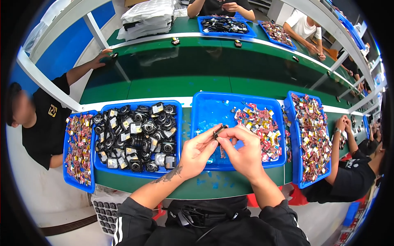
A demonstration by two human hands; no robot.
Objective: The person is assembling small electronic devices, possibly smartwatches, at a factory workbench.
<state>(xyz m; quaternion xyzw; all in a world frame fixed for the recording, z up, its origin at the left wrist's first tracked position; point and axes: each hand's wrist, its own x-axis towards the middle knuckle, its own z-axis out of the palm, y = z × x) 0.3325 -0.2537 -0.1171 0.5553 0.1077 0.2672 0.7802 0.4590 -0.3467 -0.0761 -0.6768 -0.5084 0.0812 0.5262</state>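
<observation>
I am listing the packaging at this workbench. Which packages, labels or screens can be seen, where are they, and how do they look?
Stack of bagged goods: far side, top left; flat clear-white plastic bags, dark contents.
Sticker labels: on the black parts in the left-middle blue tray; small pale squares.
Screens: none visible.

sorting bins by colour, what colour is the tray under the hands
Blue tray, clearest in the head view.

White plastic-wrapped packages [148, 17] sit stacked at the upper left of the frame, beyond the green conveyor belt [197, 78].
</observation>
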